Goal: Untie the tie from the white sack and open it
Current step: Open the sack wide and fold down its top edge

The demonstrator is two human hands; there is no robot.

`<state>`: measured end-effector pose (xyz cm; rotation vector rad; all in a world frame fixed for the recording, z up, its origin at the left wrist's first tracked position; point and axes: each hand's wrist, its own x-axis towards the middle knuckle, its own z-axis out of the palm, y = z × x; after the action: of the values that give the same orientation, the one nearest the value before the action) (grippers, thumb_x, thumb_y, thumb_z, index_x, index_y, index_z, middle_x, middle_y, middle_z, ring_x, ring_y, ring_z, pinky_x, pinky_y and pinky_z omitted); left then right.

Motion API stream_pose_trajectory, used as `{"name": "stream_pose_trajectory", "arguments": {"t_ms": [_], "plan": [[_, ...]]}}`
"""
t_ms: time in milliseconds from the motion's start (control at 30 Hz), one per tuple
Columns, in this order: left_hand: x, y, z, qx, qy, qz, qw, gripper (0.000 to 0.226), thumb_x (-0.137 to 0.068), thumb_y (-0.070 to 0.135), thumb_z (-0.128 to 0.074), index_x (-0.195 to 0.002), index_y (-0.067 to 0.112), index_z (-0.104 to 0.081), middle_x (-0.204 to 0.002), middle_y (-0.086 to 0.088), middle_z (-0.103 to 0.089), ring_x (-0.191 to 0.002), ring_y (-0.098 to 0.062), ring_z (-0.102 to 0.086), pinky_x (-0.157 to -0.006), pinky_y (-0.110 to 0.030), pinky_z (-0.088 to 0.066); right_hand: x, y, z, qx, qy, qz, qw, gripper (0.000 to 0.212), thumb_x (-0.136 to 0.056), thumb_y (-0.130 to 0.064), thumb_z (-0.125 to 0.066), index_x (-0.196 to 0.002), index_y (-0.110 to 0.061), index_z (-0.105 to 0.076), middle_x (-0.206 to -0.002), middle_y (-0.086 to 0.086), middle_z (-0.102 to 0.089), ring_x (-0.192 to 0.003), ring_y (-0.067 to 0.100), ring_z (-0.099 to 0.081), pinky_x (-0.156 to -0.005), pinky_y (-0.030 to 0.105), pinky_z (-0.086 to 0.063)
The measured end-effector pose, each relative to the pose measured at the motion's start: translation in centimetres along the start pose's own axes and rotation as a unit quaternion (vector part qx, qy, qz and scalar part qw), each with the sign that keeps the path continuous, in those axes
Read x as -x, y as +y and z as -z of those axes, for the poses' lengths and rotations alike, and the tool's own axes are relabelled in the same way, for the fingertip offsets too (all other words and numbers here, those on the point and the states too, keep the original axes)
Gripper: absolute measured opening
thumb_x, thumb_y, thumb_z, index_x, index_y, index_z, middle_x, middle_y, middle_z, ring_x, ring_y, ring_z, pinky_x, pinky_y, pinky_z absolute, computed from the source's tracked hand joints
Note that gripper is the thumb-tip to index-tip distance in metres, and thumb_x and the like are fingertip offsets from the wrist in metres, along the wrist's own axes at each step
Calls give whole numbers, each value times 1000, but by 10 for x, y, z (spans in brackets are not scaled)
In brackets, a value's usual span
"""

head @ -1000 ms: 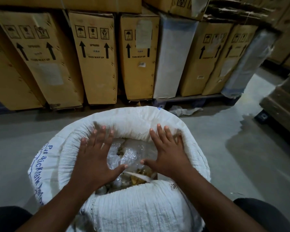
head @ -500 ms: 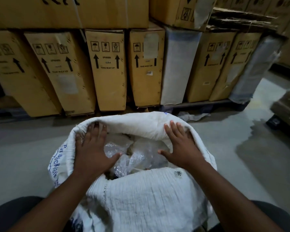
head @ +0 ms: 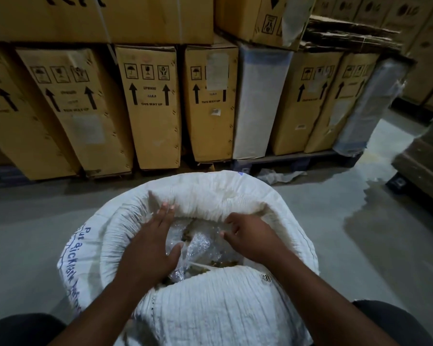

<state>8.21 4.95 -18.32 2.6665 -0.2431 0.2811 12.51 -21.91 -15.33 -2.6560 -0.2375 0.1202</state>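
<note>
Before stacked cartons, white sack open, left fingers flat inside, right fingers curled, grip unclear

Dim, soft focus, wide-angle edge distortion

The mouth of the sack is crowded: left hand, right hand and crumpled plastic fill it, with a narrow gap between the hands. Bare floor lies open left and right of the sack; boxes wall off the far side, a crate the far right.
</note>
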Motion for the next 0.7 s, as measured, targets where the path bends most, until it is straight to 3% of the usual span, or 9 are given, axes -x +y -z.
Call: {"name": "stream_pose_trajectory", "arguments": {"t_ms": [133, 233, 300, 433, 533, 633, 700], "plan": [[-2, -8, 5, 26, 6, 18, 999, 86, -93, 48, -69, -166, 33, -25, -169, 10, -33, -154, -15, -36, -115, -40, -45, -2, 3, -3, -8, 15, 7, 1000, 42, -91, -52, -65, -125, -28, -65, -105, -6, -73, -96, 13, -69, -85, 40, -59], [-8, -15, 7, 31, -3, 33, 999, 92, -90, 47, -75, -166, 33, -24, -170, 9, -31, -156, -15, -32, -117, -42, -44, -1, 4, -4, -24, 43, 21, 999, 53, -91, -50, -67, -139, -28, -58, -128, -5, -69, -115, 14, -65, -97, 40, -55], [-13, -20, 6, 25, -12, 41, 999, 97, -88, 50, -75, -167, 28, -23, -171, 2, -30, -157, -20, -28, -122, -43, -37, -2, 5, -4, -33, 59, 37, 997, 66, -90, -50, -69, -149, -28, -50, -144, -5, -61, -131, 15, -57, -108, 37, -48], [-25, -33, 11, -27, -2, 56, 998, 114, -79, 70, -56, -169, 20, -7, -175, -7, -16, -161, -26, -17, -130, -49, -21, -12, 12, 7, -66, 71, 38, 995, 94, -85, -61, -71, -162, -29, -29, -164, -7, -40, -150, 12, -36, -120, 27, -26], [-36, -44, 17, -53, 29, 71, 996, 119, -76, 78, -46, -169, 17, -3, -176, -8, -8, -163, -27, -10, -129, -53, -20, -24, 20, 20, -113, 84, 44, 989, 98, -84, -64, -71, -163, -35, -22, -164, -12, -37, -149, 5, -32, -123, 32, -29], [-49, -53, 26, -76, 50, 93, 992, 120, -76, 78, -44, -169, 13, -6, -176, -10, -13, -161, -30, -15, -129, -53, -20, -33, 27, 33, -116, 124, 66, 983, 92, -86, -60, -72, -162, -38, -24, -154, -26, -35, -136, -22, -22, -111, 6, -17], [-54, -54, 29, -85, 47, 93, 991, 118, -78, 77, -47, -168, 12, -7, -176, -11, -12, -161, -30, -15, -130, -51, -18, -37, 27, 39, -116, 119, 69, 984, 92, -86, -59, -72, -162, -38, -25, -149, -30, -32, -128, -34, -18, -104, -4, -13]]}}
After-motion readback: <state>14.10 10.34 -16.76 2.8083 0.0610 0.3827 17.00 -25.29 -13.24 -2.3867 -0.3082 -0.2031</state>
